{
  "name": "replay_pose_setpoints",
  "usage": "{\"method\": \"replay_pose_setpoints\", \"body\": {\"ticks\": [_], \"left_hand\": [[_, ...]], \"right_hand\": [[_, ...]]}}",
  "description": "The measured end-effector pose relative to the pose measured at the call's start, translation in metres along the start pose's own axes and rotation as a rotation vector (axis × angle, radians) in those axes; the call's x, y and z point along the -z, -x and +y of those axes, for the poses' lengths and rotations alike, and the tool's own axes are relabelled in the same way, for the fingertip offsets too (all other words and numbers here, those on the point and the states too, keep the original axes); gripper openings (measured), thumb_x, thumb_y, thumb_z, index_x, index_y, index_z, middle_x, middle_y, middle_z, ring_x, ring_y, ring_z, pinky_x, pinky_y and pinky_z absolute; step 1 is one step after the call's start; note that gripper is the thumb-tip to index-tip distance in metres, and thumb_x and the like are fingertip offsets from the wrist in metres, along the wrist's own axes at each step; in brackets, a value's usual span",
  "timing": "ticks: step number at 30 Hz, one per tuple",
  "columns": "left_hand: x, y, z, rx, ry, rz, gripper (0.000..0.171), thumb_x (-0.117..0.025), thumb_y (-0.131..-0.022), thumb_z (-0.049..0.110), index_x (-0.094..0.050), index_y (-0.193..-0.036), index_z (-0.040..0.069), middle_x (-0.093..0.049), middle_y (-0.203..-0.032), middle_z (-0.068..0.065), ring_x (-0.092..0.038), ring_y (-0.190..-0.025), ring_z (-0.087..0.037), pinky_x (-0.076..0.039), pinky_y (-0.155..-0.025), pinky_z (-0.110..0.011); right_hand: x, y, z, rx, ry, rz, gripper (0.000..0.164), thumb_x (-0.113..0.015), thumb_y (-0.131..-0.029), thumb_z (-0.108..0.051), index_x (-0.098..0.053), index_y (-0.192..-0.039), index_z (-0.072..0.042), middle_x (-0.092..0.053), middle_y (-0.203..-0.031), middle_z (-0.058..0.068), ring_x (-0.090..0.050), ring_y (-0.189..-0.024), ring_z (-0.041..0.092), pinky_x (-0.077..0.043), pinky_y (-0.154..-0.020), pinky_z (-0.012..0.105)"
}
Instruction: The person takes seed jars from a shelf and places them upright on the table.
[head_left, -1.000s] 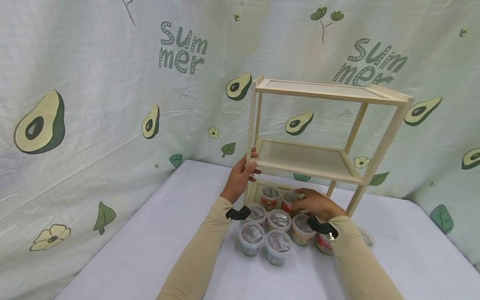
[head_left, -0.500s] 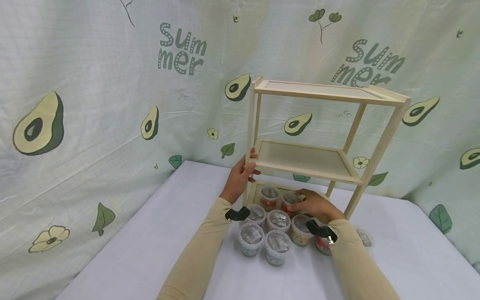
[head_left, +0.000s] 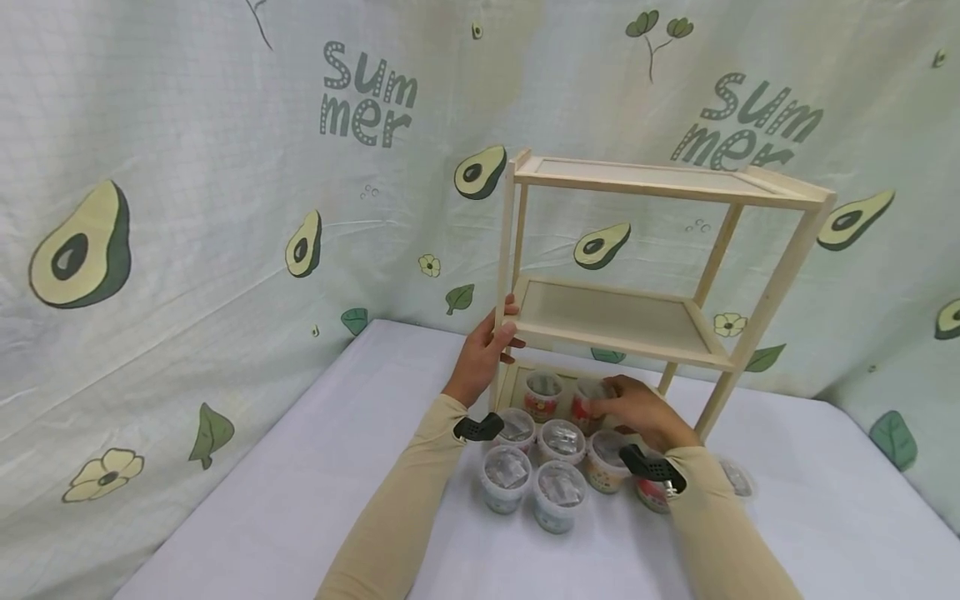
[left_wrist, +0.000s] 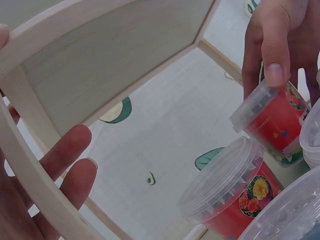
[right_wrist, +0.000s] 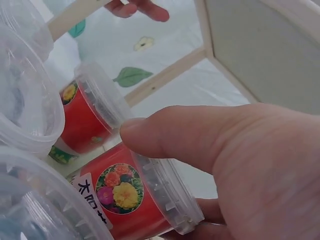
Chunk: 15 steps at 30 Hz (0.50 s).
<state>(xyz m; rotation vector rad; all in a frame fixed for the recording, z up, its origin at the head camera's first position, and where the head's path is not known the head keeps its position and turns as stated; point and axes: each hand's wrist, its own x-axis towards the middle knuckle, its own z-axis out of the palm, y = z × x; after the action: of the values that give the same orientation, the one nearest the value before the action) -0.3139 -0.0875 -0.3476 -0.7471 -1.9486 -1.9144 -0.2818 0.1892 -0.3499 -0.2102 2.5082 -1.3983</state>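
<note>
My left hand (head_left: 480,354) grips the left front post of a small wooden shelf rack (head_left: 622,343), thumb in front and fingers round behind. Low inside the rack, my right hand (head_left: 641,410) holds a clear-lidded plastic tub with a red flower label (right_wrist: 125,197), its thumb on the lid's rim. The fingers on the tub's far side are partly hidden. Just left of it, a matching red-labelled tub (head_left: 542,397) stands on the bottom shelf board. In the left wrist view the held tub (left_wrist: 275,122) leans, as that camera is tilted.
Several lidded tubs crowd before the rack, among them two pale ones (head_left: 506,477) at the front and an orange-patterned one (head_left: 606,468). Under my right wrist sits another red tub (head_left: 652,494). A clear-lidded tub (head_left: 737,478) is partly behind my right sleeve. A printed curtain (head_left: 225,167) hangs behind.
The tub in my right hand has shifted slightly right, widening the gap to the red tub beside it. My left hand stays on the post. The head view has swung a little.
</note>
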Motion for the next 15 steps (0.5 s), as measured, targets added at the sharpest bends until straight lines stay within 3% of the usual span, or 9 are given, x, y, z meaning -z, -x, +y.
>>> {"method": "replay_pose_setpoints", "body": {"ticks": [6,10,15], "left_hand": [[-0.002,0.0,0.003,0.003,-0.014,0.0,0.045,-0.048,-0.108,0.032,-0.046,-0.15,0.017,-0.047,-0.152,0.005,-0.066,-0.104,-0.03,-0.054,-0.077,-0.05],[-0.002,0.0,0.002,0.013,-0.019,-0.001,0.045,-0.047,-0.109,0.03,-0.045,-0.151,0.017,-0.047,-0.152,0.003,-0.065,-0.105,-0.033,-0.053,-0.079,-0.051],[-0.002,-0.001,0.0,0.013,0.005,-0.002,0.045,-0.046,-0.109,0.027,-0.044,-0.152,0.015,-0.044,-0.155,-0.001,-0.064,-0.107,-0.04,-0.052,-0.081,-0.058]], "right_hand": [[0.005,0.009,0.0,-0.005,-0.041,0.013,0.089,-0.073,-0.091,-0.034,-0.023,-0.153,0.006,-0.033,-0.153,0.028,-0.041,-0.134,0.045,-0.045,-0.095,0.061],[0.005,0.015,0.0,0.004,-0.096,0.041,0.085,-0.071,-0.092,-0.029,-0.023,-0.153,0.006,-0.035,-0.152,0.026,-0.042,-0.133,0.044,-0.042,-0.098,0.064],[0.005,0.018,0.0,0.035,-0.14,0.072,0.081,-0.069,-0.094,-0.025,-0.023,-0.153,0.007,-0.033,-0.151,0.028,-0.043,-0.133,0.043,-0.044,-0.1,0.059]]}}
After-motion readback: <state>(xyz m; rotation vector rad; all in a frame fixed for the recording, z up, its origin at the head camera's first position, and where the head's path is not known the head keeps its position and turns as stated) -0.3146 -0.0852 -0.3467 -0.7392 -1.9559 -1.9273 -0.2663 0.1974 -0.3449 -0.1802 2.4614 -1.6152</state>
